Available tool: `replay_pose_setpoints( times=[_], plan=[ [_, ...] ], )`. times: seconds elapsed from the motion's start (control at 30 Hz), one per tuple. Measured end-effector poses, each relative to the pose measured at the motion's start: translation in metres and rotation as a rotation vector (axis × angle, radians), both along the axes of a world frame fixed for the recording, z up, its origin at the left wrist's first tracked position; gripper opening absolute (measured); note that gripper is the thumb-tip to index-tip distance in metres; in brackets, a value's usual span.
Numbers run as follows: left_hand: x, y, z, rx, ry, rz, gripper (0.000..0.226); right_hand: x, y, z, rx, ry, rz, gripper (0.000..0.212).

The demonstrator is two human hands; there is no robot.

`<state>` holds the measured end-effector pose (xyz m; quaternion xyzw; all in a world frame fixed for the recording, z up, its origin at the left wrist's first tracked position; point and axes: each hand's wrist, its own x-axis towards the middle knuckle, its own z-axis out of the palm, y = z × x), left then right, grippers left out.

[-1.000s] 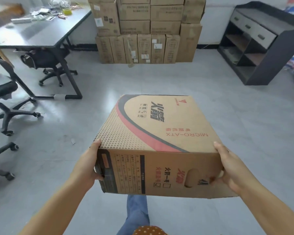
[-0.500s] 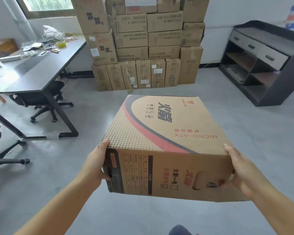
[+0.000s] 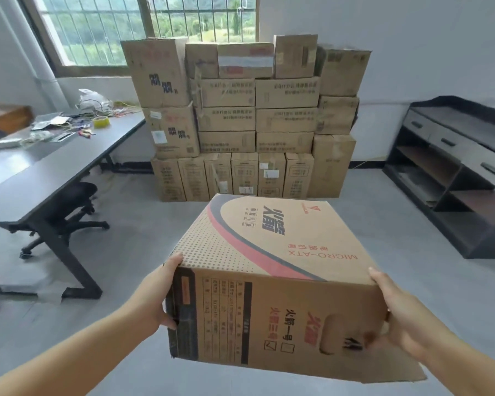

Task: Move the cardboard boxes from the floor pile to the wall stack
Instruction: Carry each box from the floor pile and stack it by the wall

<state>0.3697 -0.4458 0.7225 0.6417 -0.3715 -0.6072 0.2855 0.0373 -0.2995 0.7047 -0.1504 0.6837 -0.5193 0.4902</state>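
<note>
**Carrying a box, wall stack ahead**

From the head view, we are holding a printed cardboard box (image 3: 272,281) off the floor at lower centre. Our left hand (image 3: 157,295) is gripping its left edge, fingers wrapped round the corner. Our right hand (image 3: 397,318) is clasping the right edge, thumb on the near face. The wall stack (image 3: 246,118) is standing at upper centre under the window (image 3: 143,27), with a desk (image 3: 40,172) at left.

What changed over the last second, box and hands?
The view has tilted up: the wall stack now shows in full, with the window above it, and the leg below has left the view. Unchanged: the left hand and the right hand grip the printed box at its sides, clear of the floor.
</note>
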Motion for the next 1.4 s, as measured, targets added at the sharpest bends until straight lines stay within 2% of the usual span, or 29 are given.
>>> replay_pose_setpoints(
  times=[0.37,0.6,0.8,1.03,1.4],
  plan=[
    [-0.094,-0.195,-0.009,0.035,0.025,0.053,0.027,-0.092,-0.203,0.001,0.005,0.016,0.027,0.033],
    [-0.145,-0.381,0.009,-0.047,0.072,0.008,0.041,-0.139,-0.376,0.016,-0.043,0.066,-0.005,0.031],
    [-0.18,-0.533,0.067,-0.166,0.169,-0.02,0.029,-0.171,-0.524,0.074,-0.158,0.148,-0.021,0.026],
    [-0.215,-0.682,0.14,-0.334,0.312,-0.049,0.03,-0.221,-0.688,0.155,-0.328,0.24,0.007,0.025],
    [-0.298,-0.923,0.277,-0.702,0.484,0.104,0.037,-0.306,-0.966,0.324,-0.696,0.378,0.008,0.023]
  ],
)
